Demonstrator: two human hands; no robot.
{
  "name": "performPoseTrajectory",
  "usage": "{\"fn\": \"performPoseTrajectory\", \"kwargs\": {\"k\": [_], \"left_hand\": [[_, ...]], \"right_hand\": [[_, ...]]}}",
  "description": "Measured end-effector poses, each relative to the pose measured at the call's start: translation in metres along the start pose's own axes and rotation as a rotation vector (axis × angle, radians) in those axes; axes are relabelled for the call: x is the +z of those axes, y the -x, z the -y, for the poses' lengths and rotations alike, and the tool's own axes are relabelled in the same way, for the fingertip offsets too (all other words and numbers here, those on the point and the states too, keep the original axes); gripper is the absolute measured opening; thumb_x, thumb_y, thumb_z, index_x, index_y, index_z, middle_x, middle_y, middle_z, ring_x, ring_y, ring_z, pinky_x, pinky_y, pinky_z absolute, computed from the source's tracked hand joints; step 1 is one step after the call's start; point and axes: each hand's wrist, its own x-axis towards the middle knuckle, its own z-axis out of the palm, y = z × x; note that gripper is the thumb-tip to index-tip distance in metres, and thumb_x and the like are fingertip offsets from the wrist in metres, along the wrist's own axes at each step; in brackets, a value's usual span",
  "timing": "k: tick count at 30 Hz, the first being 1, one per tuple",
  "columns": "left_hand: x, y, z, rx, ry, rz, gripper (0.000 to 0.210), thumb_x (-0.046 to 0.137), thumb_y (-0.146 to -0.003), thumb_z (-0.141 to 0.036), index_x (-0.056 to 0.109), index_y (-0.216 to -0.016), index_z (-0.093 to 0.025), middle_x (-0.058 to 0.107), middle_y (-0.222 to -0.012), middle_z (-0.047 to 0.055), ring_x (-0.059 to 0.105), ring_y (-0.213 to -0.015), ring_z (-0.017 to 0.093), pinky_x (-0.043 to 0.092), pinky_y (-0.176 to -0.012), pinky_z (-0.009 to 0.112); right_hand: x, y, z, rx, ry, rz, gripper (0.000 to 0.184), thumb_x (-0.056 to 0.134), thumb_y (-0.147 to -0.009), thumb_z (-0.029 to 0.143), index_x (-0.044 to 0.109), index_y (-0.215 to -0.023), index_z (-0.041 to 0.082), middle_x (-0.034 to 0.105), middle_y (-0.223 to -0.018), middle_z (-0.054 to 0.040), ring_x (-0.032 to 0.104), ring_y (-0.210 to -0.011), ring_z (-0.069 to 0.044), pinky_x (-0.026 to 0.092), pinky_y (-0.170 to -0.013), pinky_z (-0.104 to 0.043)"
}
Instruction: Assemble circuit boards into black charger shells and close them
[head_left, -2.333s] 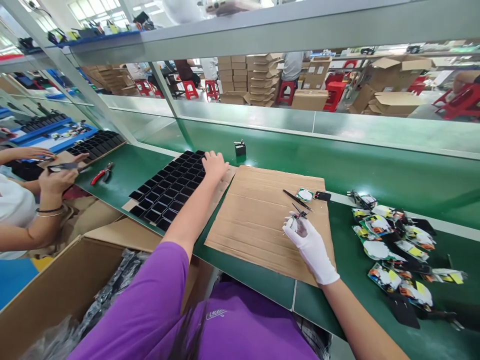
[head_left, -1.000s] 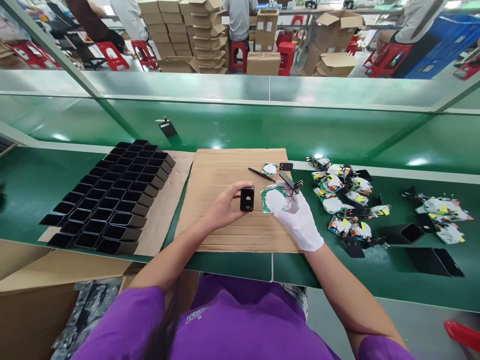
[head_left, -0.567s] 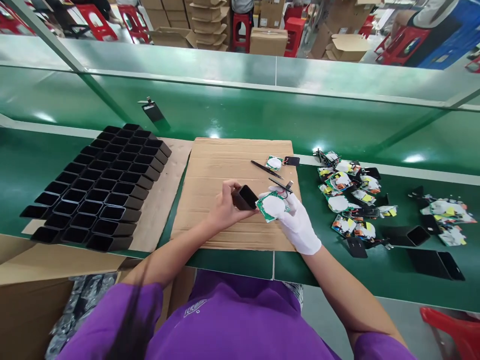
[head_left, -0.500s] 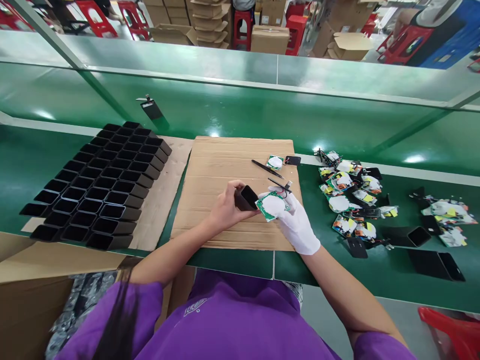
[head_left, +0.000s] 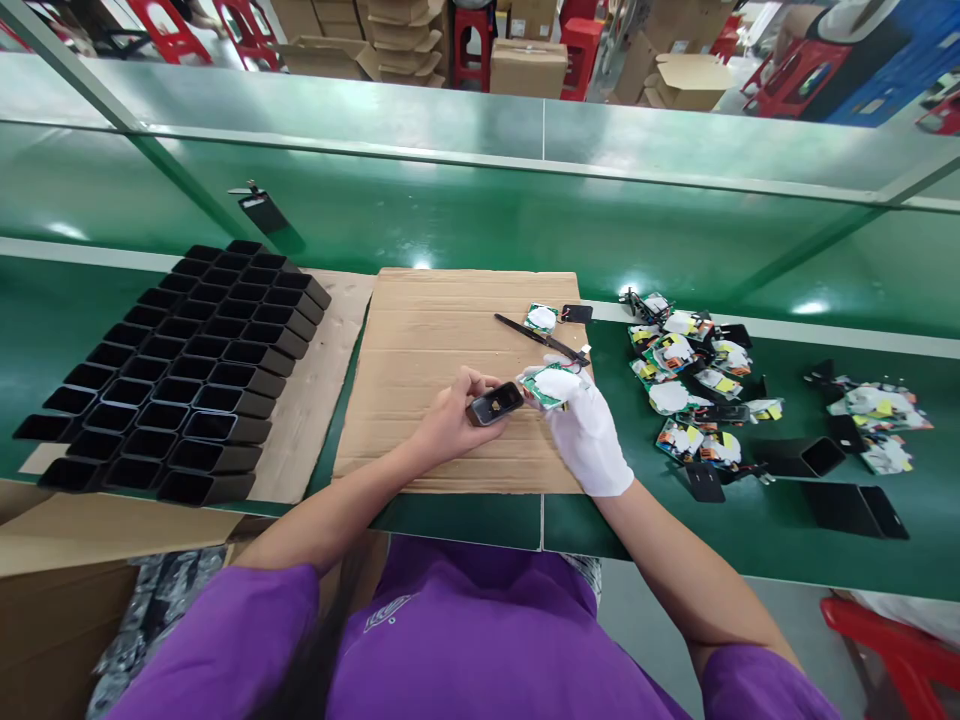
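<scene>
My bare left hand (head_left: 455,418) is wrapped round a black plastic housing (head_left: 495,404), its open end turned up toward me. In my white-gloved right hand (head_left: 589,430) is a green circuit board (head_left: 553,385) with a round white pad and wires. The board's left edge is close beside the housing's mouth; I cannot tell if they touch. Both hands are above a cardboard sheet (head_left: 420,340). Beyond them lie black tweezers (head_left: 521,328) and another circuit board (head_left: 541,317), wired to a small black cover (head_left: 577,313).
Rows of black housings (head_left: 214,428) stand at the left on cardboard. A pile of circuit boards (head_left: 675,355) lies at the right, near two loose housings (head_left: 855,508). A green partition (head_left: 450,215) runs along the back. An open carton (head_left: 67,610) is at lower left.
The housing has tilted so its open end faces me more. The circuit board has turned flatter in my right hand. The whole view has shifted slightly.
</scene>
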Motion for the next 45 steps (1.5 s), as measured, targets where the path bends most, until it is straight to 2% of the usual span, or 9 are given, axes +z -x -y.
{"fn": "performPoseTrajectory", "kwargs": {"k": [3,7,10,16,21,29,37,45], "left_hand": [[0.002,0.001,0.003,0.060,-0.067,-0.066,0.042,0.072,-0.075,-0.028,0.039,-0.102,-0.024,0.063,-0.103,0.003,0.066,-0.085,0.014,0.054,-0.076,0.028],[0.002,0.003,-0.001,0.120,-0.081,-0.022,0.062,0.070,-0.078,-0.028,0.039,-0.132,-0.022,0.054,-0.110,0.006,0.062,-0.093,0.016,0.053,-0.082,0.030],[0.000,0.004,-0.005,0.151,-0.094,0.019,0.068,0.070,-0.077,-0.024,0.040,-0.137,-0.023,0.049,-0.115,0.009,0.057,-0.104,0.020,0.052,-0.090,0.033],[0.001,0.006,-0.006,0.146,-0.134,0.062,0.070,0.077,-0.068,-0.020,0.044,-0.129,-0.023,0.045,-0.116,0.010,0.049,-0.117,0.027,0.051,-0.095,0.038],[0.003,0.007,-0.004,0.133,-0.173,0.067,0.073,0.083,-0.063,-0.023,0.045,-0.126,-0.024,0.045,-0.116,0.010,0.051,-0.115,0.027,0.052,-0.093,0.038],[0.002,0.008,-0.003,0.207,-0.132,0.072,0.068,0.082,-0.067,-0.024,0.045,-0.125,-0.024,0.046,-0.116,0.010,0.053,-0.114,0.026,0.057,-0.081,0.032],[0.005,0.009,-0.002,0.139,-0.146,0.045,0.069,0.086,-0.065,-0.029,0.047,-0.122,-0.026,0.047,-0.115,0.008,0.057,-0.107,0.024,0.059,-0.077,0.032],[0.005,0.009,-0.004,0.140,-0.143,0.030,0.065,0.084,-0.065,-0.027,0.049,-0.119,-0.025,0.050,-0.114,0.007,0.059,-0.099,0.020,0.058,-0.070,0.027]], "right_hand": [[0.003,0.007,0.005,-0.046,0.090,0.022,0.055,0.077,-0.073,0.056,0.058,-0.114,0.025,0.075,-0.113,-0.0095,0.071,-0.103,-0.026,0.059,-0.089,-0.040],[0.007,0.013,0.005,-0.101,0.147,0.053,0.058,0.082,-0.069,0.047,0.056,-0.116,0.025,0.073,-0.117,-0.0096,0.071,-0.106,-0.025,0.057,-0.093,-0.041],[0.006,0.014,0.001,-0.140,0.209,0.038,0.057,0.083,-0.067,0.045,0.057,-0.114,0.024,0.073,-0.117,-0.0101,0.070,-0.107,-0.025,0.056,-0.095,-0.041],[0.001,0.022,-0.002,-0.255,0.504,-0.033,0.062,0.087,-0.061,0.046,0.062,-0.114,0.024,0.073,-0.110,-0.0097,0.069,-0.102,-0.028,0.053,-0.096,-0.045],[0.005,0.026,0.003,-0.338,0.705,-0.023,0.050,0.086,-0.063,0.049,0.065,-0.101,0.024,0.074,-0.096,-0.0074,0.070,-0.089,-0.028,0.058,-0.087,-0.044],[0.006,0.028,0.006,-0.397,0.776,0.020,0.048,0.085,-0.067,0.049,0.066,-0.104,0.025,0.074,-0.098,-0.0063,0.071,-0.087,-0.026,0.059,-0.084,-0.040],[0.007,0.026,0.005,-0.396,0.817,0.074,0.038,0.085,-0.068,0.049,0.067,-0.094,0.027,0.075,-0.095,-0.0046,0.071,-0.092,-0.026,0.058,-0.090,-0.040],[0.009,0.026,0.004,-0.408,0.814,0.041,0.040,0.085,-0.069,0.046,0.066,-0.098,0.027,0.075,-0.100,-0.0050,0.072,-0.094,-0.026,0.058,-0.089,-0.039]]}}
